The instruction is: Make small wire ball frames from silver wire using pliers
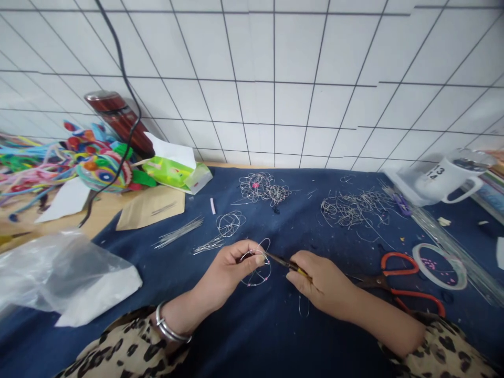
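Pinched between the thumb and fingers of my left hand (pixel 230 270) is a round wire piece (pixel 259 284) with small pink beads. My right hand (pixel 323 281) is closed round pliers (pixel 280 259) with a dark metal nose and a yellow-and-black handle. The tip of the pliers meets the wire piece at its upper right edge. A thin wire loop (pixel 303 306) hangs just below my right hand. Behind my left hand lie another round wire piece (pixel 229 224) and a small bundle of wires (pixel 208 244) on the dark blue cloth (pixel 244 346).
Tangled wires (pixel 352 208) and wire balls (pixel 258 188) lie farther back. Red-handled scissors (pixel 399 264) and a bead dish (pixel 416 257) are on the right, near a white mug (pixel 452 176). On the left are a plastic bag (pixel 66 273), brown paper (pixel 137 212) and a red flask (pixel 122 121).
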The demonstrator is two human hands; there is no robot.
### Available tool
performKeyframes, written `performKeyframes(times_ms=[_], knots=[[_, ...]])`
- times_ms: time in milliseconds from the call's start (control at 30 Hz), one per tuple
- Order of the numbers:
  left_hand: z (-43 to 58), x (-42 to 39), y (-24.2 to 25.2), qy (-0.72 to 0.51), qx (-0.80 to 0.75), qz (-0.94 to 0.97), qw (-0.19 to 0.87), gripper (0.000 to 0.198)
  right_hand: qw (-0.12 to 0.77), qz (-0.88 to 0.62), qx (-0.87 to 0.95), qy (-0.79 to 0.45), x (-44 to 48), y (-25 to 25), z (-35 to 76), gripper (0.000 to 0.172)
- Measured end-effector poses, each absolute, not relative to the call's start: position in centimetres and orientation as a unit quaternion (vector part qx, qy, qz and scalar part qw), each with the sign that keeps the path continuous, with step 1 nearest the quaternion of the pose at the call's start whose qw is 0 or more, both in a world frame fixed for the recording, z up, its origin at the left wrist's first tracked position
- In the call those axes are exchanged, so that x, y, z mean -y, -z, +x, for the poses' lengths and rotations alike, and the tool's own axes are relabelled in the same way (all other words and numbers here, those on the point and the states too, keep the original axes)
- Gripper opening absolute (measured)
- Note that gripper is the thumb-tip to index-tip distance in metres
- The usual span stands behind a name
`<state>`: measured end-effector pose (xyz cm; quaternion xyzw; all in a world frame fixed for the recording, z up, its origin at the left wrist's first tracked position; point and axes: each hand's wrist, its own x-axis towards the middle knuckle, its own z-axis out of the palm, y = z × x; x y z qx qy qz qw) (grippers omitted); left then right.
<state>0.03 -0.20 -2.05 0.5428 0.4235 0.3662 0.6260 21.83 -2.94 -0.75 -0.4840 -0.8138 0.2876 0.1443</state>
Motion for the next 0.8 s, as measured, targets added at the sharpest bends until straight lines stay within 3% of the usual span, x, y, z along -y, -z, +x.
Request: performKeyframes(times_ms=[200, 433, 800], knots=[[0.05, 0.15, 2.29, -0.376, -0.441, 0.567, 0.586, 0.014, 0.155, -0.490, 0.830, -0.218, 3.15, 0.91, 21.85, 0.020], [-0.05, 0.15, 1.57, -0.364, -0.446, 0.650, 0.495, 0.011, 0.142, -0.499, 0.849, -0.098, 3.48, 1.11, 21.63, 0.027], [0.16, 0.35, 1.85, -0.375, -0.459, 0.663, 0.457, 0.010, 0.152, -0.497, 0.851, -0.072, 3.68, 1.28, 21.22, 0.027]])
